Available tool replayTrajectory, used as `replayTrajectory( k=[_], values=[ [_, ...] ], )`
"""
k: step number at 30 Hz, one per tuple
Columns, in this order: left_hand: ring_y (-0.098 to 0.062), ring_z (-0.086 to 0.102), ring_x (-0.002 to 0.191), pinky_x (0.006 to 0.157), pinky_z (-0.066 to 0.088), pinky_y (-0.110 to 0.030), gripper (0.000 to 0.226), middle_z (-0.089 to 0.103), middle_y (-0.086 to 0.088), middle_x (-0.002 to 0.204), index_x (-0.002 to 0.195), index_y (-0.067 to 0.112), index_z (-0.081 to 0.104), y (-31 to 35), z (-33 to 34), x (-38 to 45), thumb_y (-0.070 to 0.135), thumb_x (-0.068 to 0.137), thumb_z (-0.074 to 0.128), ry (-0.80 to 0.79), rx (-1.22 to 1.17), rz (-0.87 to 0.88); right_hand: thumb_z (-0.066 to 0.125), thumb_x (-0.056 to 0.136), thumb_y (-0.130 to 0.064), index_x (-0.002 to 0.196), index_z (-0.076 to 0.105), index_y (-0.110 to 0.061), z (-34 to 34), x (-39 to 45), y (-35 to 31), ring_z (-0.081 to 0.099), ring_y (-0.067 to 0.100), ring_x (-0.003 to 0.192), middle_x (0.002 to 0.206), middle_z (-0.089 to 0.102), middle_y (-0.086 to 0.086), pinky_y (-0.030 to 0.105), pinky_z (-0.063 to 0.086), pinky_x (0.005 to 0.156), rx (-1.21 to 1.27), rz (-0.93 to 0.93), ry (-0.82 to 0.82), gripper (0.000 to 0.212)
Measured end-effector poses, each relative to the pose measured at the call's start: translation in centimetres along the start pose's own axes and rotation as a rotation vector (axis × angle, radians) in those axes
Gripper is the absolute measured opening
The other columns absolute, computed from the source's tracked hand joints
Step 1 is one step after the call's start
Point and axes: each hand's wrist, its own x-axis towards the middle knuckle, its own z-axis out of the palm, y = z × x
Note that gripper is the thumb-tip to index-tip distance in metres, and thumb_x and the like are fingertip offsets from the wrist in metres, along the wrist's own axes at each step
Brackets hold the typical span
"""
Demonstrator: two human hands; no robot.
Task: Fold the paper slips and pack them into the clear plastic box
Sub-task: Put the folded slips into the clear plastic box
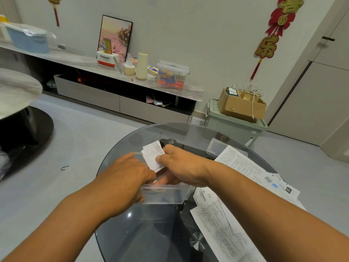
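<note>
Both hands are working above the clear box point(162, 193) on the glass tabletop point(120, 233). Right hand point(181, 165) is pinching a folded slip point(153, 156), fingers curled round it. Left hand point(128, 173) is gripping its lower edge. Loose slips point(222, 224) are lying right of the box, lid point(217, 148) behind them.

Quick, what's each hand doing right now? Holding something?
Left hand: fingers hidden behind the folded paper slip, so its grip cannot be told.
Right hand: pinches the folded paper slip above the clear plastic box.
</note>
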Motion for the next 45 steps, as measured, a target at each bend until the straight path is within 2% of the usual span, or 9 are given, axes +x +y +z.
replayTrajectory(
  k=[3, 7, 13, 17, 20, 25, 30, 36, 45],
  values=[
    [-0.009, 0.047, 0.109, 0.095, 0.029, -0.022, 0.021, 0.057, 0.014, 0.11, 0.11, 0.04, 0.059, 0.0, -0.1, -0.2, 0.043, 0.091, 0.069, -0.006, -0.022, -0.016, 0.04, 0.11, -0.022, 0.13, 0.04, -0.014, -0.1, -0.1, -0.1, 0.077, 0.025, 0.088, 0.116, 0.068, 0.011, 0.039, 0.063, 0.085, -0.062, -0.002, 0.054, 0.022],
    [-0.008, 0.047, 0.104, 0.081, 0.017, -0.014, 0.014, 0.057, 0.013, 0.101, 0.1, 0.034, 0.058, -0.1, -0.2, -0.4, 0.037, 0.092, 0.069, -0.023, -0.033, -0.015, 0.042, 0.109, -0.024, 0.117, 0.042, -0.016, -1.2, -0.4, -0.7, 0.071, 0.023, 0.084, 0.103, 0.066, 0.008, 0.042, 0.059, 0.075, -0.664, -0.19, 0.207, 0.011],
    [-0.006, 0.048, 0.114, 0.101, 0.025, -0.016, 0.018, 0.06, 0.015, 0.112, 0.106, 0.038, 0.061, -0.1, -0.5, -0.2, 0.037, 0.091, 0.071, -0.039, -0.06, 0.013, 0.044, 0.109, -0.022, 0.118, 0.05, -0.018, -0.4, 0.4, 0.4, 0.057, 0.022, 0.074, 0.085, 0.055, 0.001, 0.035, 0.041, 0.061, -1.282, -0.31, 0.218, 0.012],
    [-0.002, 0.045, 0.105, 0.084, 0.033, -0.014, 0.024, 0.055, 0.02, 0.104, 0.101, 0.043, 0.057, -0.8, -0.5, -0.5, 0.04, 0.086, 0.076, -0.081, -0.176, -0.015, 0.056, 0.101, -0.01, 0.107, 0.063, -0.015, 0.5, 2.1, 0.8, 0.062, 0.025, 0.079, 0.088, 0.061, 0.005, 0.035, 0.05, 0.067, -1.205, -0.237, 0.212, 0.01],
    [0.002, 0.049, 0.104, 0.081, 0.041, -0.015, 0.056, 0.052, 0.028, 0.109, 0.115, 0.056, 0.042, -1.3, -0.9, -0.9, 0.042, 0.078, 0.082, -0.095, -0.367, -0.104, 0.062, 0.097, -0.017, 0.097, 0.069, -0.016, 0.6, 2.6, 0.8, 0.067, 0.029, 0.085, 0.093, 0.069, 0.008, 0.042, 0.058, 0.079, -1.032, -0.163, 0.166, 0.007],
    [0.003, 0.052, 0.108, 0.088, 0.046, -0.019, 0.086, 0.055, 0.031, 0.122, 0.124, 0.065, 0.022, -1.7, -1.6, -1.3, 0.046, 0.072, 0.087, -0.07, -0.438, -0.138, 0.06, 0.101, -0.022, 0.127, 0.068, -0.017, 0.3, 2.1, 0.6, 0.062, 0.019, 0.092, 0.111, 0.071, 0.005, 0.037, 0.055, 0.09, -0.943, -0.142, 0.078, 0.027],
    [-0.002, 0.048, 0.124, 0.097, 0.045, -0.019, 0.09, 0.042, 0.027, 0.146, 0.133, 0.056, 0.024, -1.7, -1.5, -1.4, 0.043, 0.071, 0.088, -0.045, -0.469, -0.132, 0.04, 0.109, -0.026, 0.136, 0.062, -0.018, 0.0, 1.6, -0.6, 0.059, 0.018, 0.106, 0.126, 0.065, 0.002, 0.031, 0.045, 0.093, -0.843, -0.097, 0.008, 0.036],
    [-0.008, 0.049, 0.13, 0.102, 0.049, -0.027, 0.1, 0.041, 0.021, 0.15, 0.136, 0.059, 0.017, -1.8, -1.4, -1.3, 0.037, 0.07, 0.09, -0.044, -0.481, -0.156, 0.038, 0.103, -0.062, 0.133, 0.064, -0.018, 0.7, 1.4, -0.9, 0.06, 0.023, 0.116, 0.131, 0.064, 0.005, 0.042, 0.047, 0.105, -0.79, -0.052, 0.008, 0.059],
    [0.0, 0.053, 0.118, 0.093, 0.048, -0.018, 0.094, 0.046, 0.033, 0.135, 0.13, 0.067, 0.024, -2.4, -0.7, -1.3, 0.036, 0.071, 0.09, -0.025, -0.493, -0.127, 0.044, 0.109, -0.032, 0.147, 0.054, -0.031, 1.9, 2.2, -0.5, 0.049, 0.022, 0.138, 0.154, 0.051, -0.003, 0.04, 0.039, 0.116, -0.922, -0.131, 0.008, 0.039]
  ],
)
